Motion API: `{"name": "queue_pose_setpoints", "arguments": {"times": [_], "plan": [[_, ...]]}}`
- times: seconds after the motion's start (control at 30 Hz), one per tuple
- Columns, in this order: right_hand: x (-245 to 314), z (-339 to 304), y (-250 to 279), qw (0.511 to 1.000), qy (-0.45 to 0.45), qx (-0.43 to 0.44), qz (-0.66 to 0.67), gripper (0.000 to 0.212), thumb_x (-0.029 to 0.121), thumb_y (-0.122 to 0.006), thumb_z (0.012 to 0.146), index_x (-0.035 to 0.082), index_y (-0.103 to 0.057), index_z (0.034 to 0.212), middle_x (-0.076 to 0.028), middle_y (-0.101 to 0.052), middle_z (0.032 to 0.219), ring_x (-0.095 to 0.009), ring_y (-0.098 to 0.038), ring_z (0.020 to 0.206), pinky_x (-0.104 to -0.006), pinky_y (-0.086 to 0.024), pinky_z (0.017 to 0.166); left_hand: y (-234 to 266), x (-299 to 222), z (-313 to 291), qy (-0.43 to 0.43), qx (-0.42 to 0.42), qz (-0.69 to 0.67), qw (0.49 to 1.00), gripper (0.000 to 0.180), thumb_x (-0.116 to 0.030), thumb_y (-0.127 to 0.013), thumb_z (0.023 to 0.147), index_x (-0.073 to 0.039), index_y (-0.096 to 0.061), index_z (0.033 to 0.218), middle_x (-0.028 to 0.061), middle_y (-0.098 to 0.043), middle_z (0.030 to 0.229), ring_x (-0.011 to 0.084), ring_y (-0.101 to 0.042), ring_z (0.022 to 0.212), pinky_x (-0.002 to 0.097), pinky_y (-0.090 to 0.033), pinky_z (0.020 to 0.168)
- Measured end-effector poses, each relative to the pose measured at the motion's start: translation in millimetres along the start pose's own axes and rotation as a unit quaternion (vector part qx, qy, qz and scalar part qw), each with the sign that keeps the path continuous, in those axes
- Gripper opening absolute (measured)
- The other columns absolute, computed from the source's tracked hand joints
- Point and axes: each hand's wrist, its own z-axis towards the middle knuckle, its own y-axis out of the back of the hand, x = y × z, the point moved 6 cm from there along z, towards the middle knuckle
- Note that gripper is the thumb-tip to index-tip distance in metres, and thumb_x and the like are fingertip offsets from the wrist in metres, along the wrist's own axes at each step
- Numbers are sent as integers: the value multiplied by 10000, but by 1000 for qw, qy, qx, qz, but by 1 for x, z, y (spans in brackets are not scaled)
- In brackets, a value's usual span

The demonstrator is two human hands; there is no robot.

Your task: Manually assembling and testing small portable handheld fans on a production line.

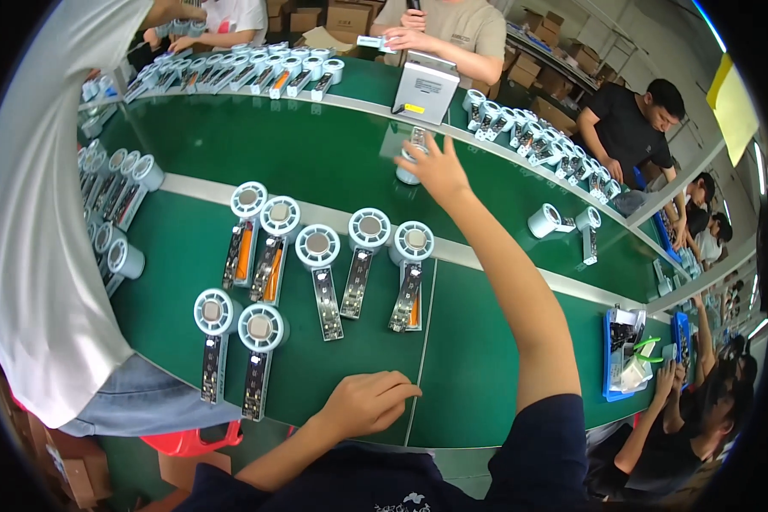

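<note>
My right arm stretches far out over the green belt, and my right hand [435, 169] has its fingers spread at a light-blue round-headed unit [408, 173]. Fingers overlap part of that unit; whether they touch it I cannot tell. Close to the near table edge, my left hand [363, 408] rests low with fingers loosely extended and nothing visible in them. Ahead and left of it stand several similar units, such as one [318, 245] with a spoked round head, a metal disc and a handle bearing a circuit board. Orange strips show in some handles [244, 252].
A grey-white box-shaped device [427, 87] stands across the belt. Rows of units line the far ledge [256, 72] and the left side [115, 183]. At right, a blue tray [625, 354] holds parts and green-handled pliers [647, 348]. A co-worker's white sleeve [68, 213] is close on the left.
</note>
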Motion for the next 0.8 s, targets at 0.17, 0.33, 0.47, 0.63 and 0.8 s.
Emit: {"name": "queue_pose_setpoints", "arguments": {"times": [0.17, 0.33, 0.47, 0.63, 0.8], "plan": [[32, 21, -36, 991, 28, 62, 112, 399, 40, -548, 776, 280, -441, 1076, -70, -395, 1274, -280, -569, 811, -348, -545, 651, 5, 8, -10, 63, -2, -21, 998, 222, 16, -550, 696, -93, -616, 878, -22, -583, 818, 137, -503, 535, 244, -400, 501], [-17, 10, -33, 962, -37, 105, 251, 540, 48, -646, 696, 278, -427, 1133, -99, -399, 1181, -302, -581, 672, -398, -526, 633, 5, 9, -7, 75, -20, -68, 995, 219, 26, -548, 701, -86, -615, 876, -19, -586, 813, 133, -498, 531, 236, -394, 505], [-31, 1, 90, 974, -44, -4, 223, 618, 83, -691, 656, 225, -429, 1197, -105, -433, 1119, -293, -581, 664, -386, -495, 609, 13, 11, -10, 141, -73, -92, 983, 267, 36, -543, 707, -82, -600, 940, 10, -596, 866, 150, -530, 623, 239, -424, 580], [-13, -53, 244, 952, -13, -26, 305, 599, 173, -758, 584, 95, -515, 1126, -101, -531, 969, -253, -551, 665, -330, -466, 578, 36, 8, -7, 97, -292, -53, 950, 367, -25, -603, 690, -41, -531, 1050, 72, -605, 856, 205, -533, 801, 291, -430, 703], [43, -126, 294, 918, 6, 45, 394, 612, 338, -790, 616, -36, -525, 1021, -101, -570, 788, -206, -516, 544, -267, -431, 463, 33, 1, -7, 68, -447, -112, 885, 498, -62, -663, 676, -61, -484, 1141, 114, -579, 1040, 263, -483, 1095, 355, -396, 900]]}}
